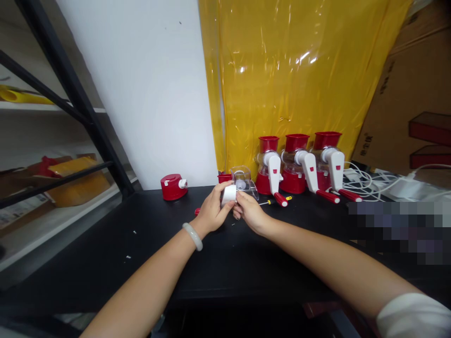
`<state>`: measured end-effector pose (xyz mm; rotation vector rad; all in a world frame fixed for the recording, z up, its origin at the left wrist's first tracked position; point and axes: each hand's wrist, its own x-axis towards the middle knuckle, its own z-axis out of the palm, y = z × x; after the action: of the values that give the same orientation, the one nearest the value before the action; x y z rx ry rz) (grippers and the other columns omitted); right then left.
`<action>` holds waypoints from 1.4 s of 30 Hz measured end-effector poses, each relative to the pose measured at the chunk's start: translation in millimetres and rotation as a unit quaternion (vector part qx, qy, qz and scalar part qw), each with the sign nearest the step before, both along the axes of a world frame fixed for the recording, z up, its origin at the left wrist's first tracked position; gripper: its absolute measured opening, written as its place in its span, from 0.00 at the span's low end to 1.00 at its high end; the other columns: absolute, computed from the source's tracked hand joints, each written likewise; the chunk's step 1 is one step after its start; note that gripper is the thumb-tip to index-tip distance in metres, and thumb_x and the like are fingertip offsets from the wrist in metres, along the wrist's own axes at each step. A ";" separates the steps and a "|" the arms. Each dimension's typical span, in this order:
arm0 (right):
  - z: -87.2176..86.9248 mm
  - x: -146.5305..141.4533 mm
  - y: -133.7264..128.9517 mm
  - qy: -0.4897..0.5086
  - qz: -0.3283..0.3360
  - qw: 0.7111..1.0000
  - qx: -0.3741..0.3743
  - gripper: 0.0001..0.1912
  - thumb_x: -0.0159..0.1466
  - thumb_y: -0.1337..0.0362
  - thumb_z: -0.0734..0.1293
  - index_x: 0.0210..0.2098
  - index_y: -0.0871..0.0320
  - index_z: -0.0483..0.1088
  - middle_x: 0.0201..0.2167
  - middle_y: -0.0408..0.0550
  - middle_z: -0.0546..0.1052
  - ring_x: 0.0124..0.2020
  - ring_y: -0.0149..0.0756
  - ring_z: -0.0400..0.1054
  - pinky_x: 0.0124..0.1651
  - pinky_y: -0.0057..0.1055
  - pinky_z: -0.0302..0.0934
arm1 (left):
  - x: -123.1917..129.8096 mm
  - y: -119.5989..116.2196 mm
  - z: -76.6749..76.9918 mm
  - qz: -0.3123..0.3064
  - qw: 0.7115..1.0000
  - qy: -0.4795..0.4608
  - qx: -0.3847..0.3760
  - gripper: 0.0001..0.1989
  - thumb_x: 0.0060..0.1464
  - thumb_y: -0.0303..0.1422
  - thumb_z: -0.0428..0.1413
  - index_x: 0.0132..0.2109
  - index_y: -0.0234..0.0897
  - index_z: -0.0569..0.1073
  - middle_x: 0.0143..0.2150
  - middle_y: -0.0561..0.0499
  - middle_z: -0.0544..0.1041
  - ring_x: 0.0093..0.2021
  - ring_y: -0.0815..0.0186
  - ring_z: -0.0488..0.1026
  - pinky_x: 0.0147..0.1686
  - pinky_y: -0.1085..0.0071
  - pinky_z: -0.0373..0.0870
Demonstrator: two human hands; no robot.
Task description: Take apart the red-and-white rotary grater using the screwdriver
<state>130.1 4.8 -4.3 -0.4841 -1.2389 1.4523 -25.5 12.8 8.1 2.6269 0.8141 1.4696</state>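
Note:
My left hand is closed around a white cylindrical part, thumb below and fingers above it. My right hand pinches the same part at its right edge, with its fingertips partly hidden. Just behind my hands stands a clear plastic grater housing, next to a red piece that is mostly covered. A red handle end pokes out left of my left hand. Beyond my right hand lies a screwdriver with a yellow tip on its shaft end.
A red round base with a white knob sits at the left. Three assembled rotary graters with white cranks line the back right. White cables tangle beyond them. A black shelf frame rises on the left of the black table.

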 end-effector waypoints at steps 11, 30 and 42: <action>2.1 0.4 0.3 -0.010 -0.005 1.000 0.019 0.24 0.59 0.42 0.69 0.29 0.54 0.59 0.15 0.31 0.55 0.15 0.24 0.51 0.22 0.26 0.51 | -1.6 2.4 0.1 -0.014 1.000 -0.020 0.001 0.25 0.67 0.39 0.50 0.66 0.38 0.58 0.62 0.38 0.69 0.59 0.54 0.70 0.58 0.56 0.68; 3.0 1.1 -0.3 -0.003 -0.007 1.000 0.014 0.25 0.56 0.41 0.70 0.29 0.55 0.59 0.14 0.30 0.55 0.14 0.23 0.50 0.21 0.26 0.50 | -0.4 3.9 -0.5 -0.022 0.999 -0.034 0.012 0.25 0.67 0.38 0.51 0.66 0.39 0.58 0.61 0.38 0.69 0.56 0.56 0.73 0.50 0.61 0.73; -0.2 3.0 1.8 -0.004 0.003 1.000 0.011 0.25 0.57 0.42 0.70 0.28 0.55 0.59 0.14 0.31 0.57 0.14 0.23 0.52 0.21 0.26 0.52 | -2.3 4.1 -1.9 -0.025 0.999 -0.029 -0.019 0.26 0.66 0.38 0.52 0.67 0.39 0.58 0.62 0.38 0.68 0.57 0.54 0.72 0.52 0.58 0.73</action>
<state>133.2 6.6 -4.5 -0.4726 -1.2621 1.4423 -27.8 16.9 6.2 2.5438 0.7580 1.4953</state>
